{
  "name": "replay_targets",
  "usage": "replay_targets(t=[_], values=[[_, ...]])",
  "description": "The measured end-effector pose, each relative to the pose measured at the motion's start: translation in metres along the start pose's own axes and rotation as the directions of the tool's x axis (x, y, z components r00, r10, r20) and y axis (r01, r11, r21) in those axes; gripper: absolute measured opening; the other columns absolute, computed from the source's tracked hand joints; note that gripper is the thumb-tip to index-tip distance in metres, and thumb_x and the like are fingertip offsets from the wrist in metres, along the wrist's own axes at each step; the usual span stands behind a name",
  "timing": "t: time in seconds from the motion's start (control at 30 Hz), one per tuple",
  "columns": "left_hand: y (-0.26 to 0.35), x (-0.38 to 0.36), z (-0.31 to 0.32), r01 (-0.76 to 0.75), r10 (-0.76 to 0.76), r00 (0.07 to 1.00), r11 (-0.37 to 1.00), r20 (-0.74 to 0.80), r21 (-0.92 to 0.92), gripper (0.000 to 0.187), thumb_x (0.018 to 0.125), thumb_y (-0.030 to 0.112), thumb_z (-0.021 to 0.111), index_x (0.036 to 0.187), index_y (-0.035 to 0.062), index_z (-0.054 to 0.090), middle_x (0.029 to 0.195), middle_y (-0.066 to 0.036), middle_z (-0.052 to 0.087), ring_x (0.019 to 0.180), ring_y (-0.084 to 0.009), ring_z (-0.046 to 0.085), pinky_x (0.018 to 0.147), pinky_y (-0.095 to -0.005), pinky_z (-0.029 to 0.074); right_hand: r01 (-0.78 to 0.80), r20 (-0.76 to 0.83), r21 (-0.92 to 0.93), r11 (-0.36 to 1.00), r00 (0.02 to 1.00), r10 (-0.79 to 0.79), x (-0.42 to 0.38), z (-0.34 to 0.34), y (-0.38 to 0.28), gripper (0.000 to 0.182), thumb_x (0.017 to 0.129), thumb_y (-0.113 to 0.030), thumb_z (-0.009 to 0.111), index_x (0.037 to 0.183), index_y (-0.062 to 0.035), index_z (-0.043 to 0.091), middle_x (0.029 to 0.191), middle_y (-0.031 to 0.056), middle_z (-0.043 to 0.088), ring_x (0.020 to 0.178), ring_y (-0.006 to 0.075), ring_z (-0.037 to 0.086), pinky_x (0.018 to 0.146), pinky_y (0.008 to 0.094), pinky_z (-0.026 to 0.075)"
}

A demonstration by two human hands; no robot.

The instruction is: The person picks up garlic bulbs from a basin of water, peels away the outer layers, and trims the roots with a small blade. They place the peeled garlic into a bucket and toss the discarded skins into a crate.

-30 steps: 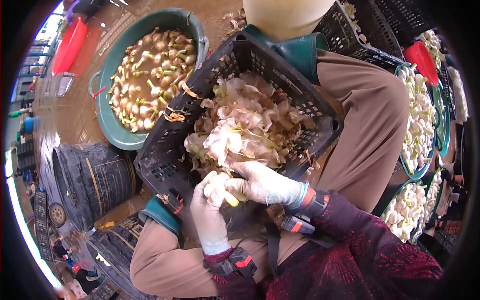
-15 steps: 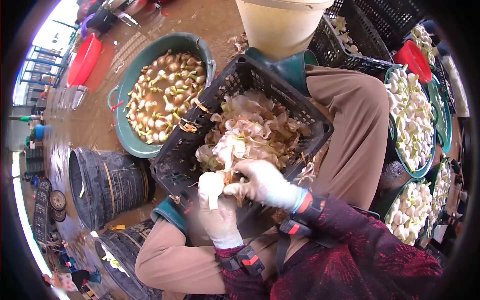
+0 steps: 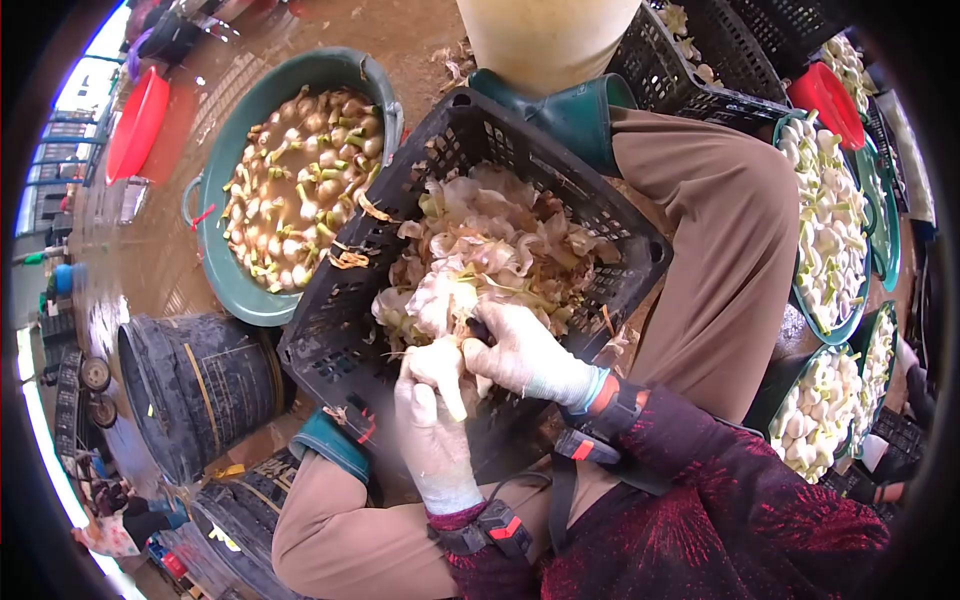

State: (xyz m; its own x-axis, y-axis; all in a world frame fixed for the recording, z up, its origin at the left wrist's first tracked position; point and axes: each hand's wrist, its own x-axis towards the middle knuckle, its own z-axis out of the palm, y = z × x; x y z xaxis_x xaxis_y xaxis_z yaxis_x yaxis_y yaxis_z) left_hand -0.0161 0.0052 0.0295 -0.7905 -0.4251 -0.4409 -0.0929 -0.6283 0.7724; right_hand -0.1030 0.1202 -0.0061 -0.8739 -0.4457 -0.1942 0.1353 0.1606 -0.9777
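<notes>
Over the crate, my gloved left hand [image 3: 436, 440] is closed around a white garlic bulb [image 3: 436, 366], whose cut stem points down toward me. My gloved right hand [image 3: 525, 352] is close against the bulb's far right side, thumb and fingers pinched together. A small dark thing [image 3: 480, 328] shows at its fingers; its kind is not clear. Just beyond both hands, a heap of papery garlic skins [image 3: 500, 235] fills much of the black plastic crate [image 3: 340, 300], which stands tilted between my knees.
At the left stands a green tub [image 3: 225, 270] of unpeeled garlic in brown water. Black buckets [image 3: 200, 395] lie near my left knee. Basins of peeled white garlic [image 3: 825, 230] stand at the right. A cream bucket [image 3: 545, 40] and another black crate [image 3: 690, 85] are ahead.
The garlic bulb has turned slightly in my left hand, its stem now slanting right. My right fingers stay close to it. The whole view has shifted a little.
</notes>
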Motion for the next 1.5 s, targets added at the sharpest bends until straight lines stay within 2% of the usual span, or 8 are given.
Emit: replay_targets(t=[0.23,0.67,0.77,0.87,1.1,1.17,1.23,1.5], values=[[-0.004,0.002,-0.022,0.030,-0.017,0.998,0.969,0.055,-0.246,0.043,0.086,0.000,0.064,0.124,0.0008,0.045,0.117,-0.011,0.055,0.105,-0.0196,0.057,0.084,-0.0321,0.052,-0.102,-0.097,-0.285,0.953,0.992,0.078,0.008,-0.012,-0.017,0.037,0.079,-0.022,0.069,0.104,0.0023,0.057,0.089,0.0207,0.063,0.082,0.0339,0.062,0.072,0.0371,0.050],[-0.025,-0.002,-0.005,-0.113,0.141,0.981,0.975,-0.137,0.190,0.041,0.088,0.012,0.063,0.124,0.0015,0.046,0.117,-0.009,0.054,0.107,-0.0193,0.055,0.094,-0.0344,0.046,0.199,-0.011,-0.513,0.835,0.971,-0.238,-0.007,0.010,-0.016,0.022,0.075,-0.015,0.066,0.089,0.0006,0.062,0.073,0.0190,0.062,0.066,0.0337,0.062,0.060,0.0403,0.049],[-0.013,-0.002,0.007,-0.006,0.010,0.998,0.998,-0.060,0.064,0.035,0.091,0.014,0.061,0.122,0.0017,0.049,0.116,-0.010,0.056,0.107,-0.0194,0.056,0.093,-0.0352,0.048,-0.238,0.119,0.059,0.969,0.966,0.230,0.002,-0.009,-0.029,0.023,0.078,-0.011,0.058,0.096,0.0041,0.058,0.071,0.0161,0.061,0.060,0.0198,0.061,0.058,0.0348,0.050],[-0.008,0.001,0.013,0.059,-0.033,0.986,0.986,-0.164,0.156,0.031,0.093,0.016,0.058,0.120,0.0019,0.052,0.113,-0.009,0.059,0.099,-0.0182,0.061,0.083,-0.0318,0.052,0.049,0.044,-0.127,0.991,0.998,-0.044,0.000,-0.004,-0.011,0.027,0.082,-0.013,0.058,0.102,0.0052,0.057,0.074,0.0087,0.060,0.058,0.0118,0.058,0.052,0.0292,0.049],[-0.016,-0.005,-0.024,0.067,-0.036,0.970,0.990,-0.241,0.122,0.040,0.093,0.027,0.062,0.121,-0.0003,0.054,0.102,-0.007,0.063,0.072,-0.0083,0.053,0.061,-0.0212,0.043,-0.406,0.233,0.650,0.643,0.911,0.340,0.017,-0.030,-0.034,0.023,0.086,-0.023,0.065,0.101,-0.0056,0.061,0.081,0.0011,0.063,0.057,0.0076,0.059,0.049,0.0201,0.046],[-0.010,-0.008,-0.017,0.059,-0.036,0.967,0.995,-0.253,0.085,0.039,0.094,0.027,0.061,0.121,0.0004,0.053,0.101,-0.007,0.063,0.070,-0.0075,0.051,0.059,-0.0211,0.042,-0.352,0.151,0.339,0.872,0.936,0.318,0.015,-0.041,-0.039,0.027,0.085,-0.029,0.068,0.098,-0.0066,0.061,0.081,0.0063,0.066,0.061,0.0159,0.063,0.054,0.0275,0.050],[-0.010,-0.009,-0.013,0.010,0.017,0.971,0.994,-0.240,0.110,0.040,0.095,0.028,0.059,0.122,0.0000,0.051,0.101,-0.008,0.062,0.071,-0.0092,0.055,0.058,-0.0216,0.046,0.274,-0.109,-0.396,0.876,0.934,-0.341,-0.001,-0.016,-0.013,0.030,0.078,-0.018,0.072,0.103,-0.0048,0.062,0.080,0.0120,0.062,0.069,0.0274,0.064,0.063,0.0346,0.051],[-0.023,-0.014,0.007,-0.125,0.295,0.906,0.871,-0.304,0.475,0.037,0.098,0.024,0.053,0.122,-0.0040,0.048,0.111,-0.010,0.058,0.097,-0.0142,0.058,0.082,-0.0290,0.049,0.244,0.043,-0.536,0.808,0.964,-0.263,-0.026,0.022,-0.021,0.022,0.075,-0.020,0.067,0.090,-0.0069,0.058,0.079,0.0131,0.060,0.069,0.0297,0.063,0.058,0.0421,0.049]])
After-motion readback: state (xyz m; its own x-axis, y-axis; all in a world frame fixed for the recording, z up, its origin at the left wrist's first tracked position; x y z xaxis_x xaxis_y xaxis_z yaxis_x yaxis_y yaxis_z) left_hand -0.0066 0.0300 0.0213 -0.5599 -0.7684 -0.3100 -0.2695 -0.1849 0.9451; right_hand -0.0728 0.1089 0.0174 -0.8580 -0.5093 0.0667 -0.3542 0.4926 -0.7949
